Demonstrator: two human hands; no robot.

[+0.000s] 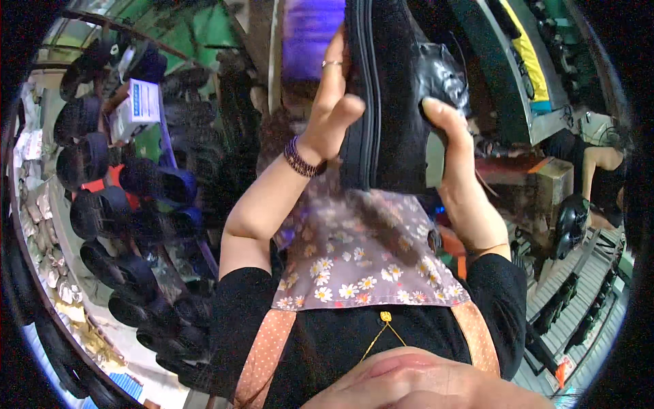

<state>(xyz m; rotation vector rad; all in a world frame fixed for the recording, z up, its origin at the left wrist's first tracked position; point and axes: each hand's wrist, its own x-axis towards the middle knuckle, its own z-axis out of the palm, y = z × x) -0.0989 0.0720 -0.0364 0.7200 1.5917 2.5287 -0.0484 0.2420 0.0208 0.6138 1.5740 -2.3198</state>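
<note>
Upright in front of my chest is a long black zippered piece [395, 129], with a dark zip running down its left part. I cannot tell whether it is a boot shaft or a bag. My left hand [334, 109], with a ring and a dark beaded bracelet, holds its left side; the thumb shows beside the zip and the other fingers are partly hidden. Along the right side, my right hand [453, 136] grips it with the thumb on the near face and the fingers out of sight. Glossy black crumpled material [439, 75] shows just above my right thumb.
To the left stand stacked rows of dark, shoe-like items [109, 211] and a white-and-blue box [136, 109]. At right are another person's arm [596, 167], a brownish box [555, 187] and a slatted grey surface [579, 293] carrying dark pieces. Purple material [313, 41] lies ahead.
</note>
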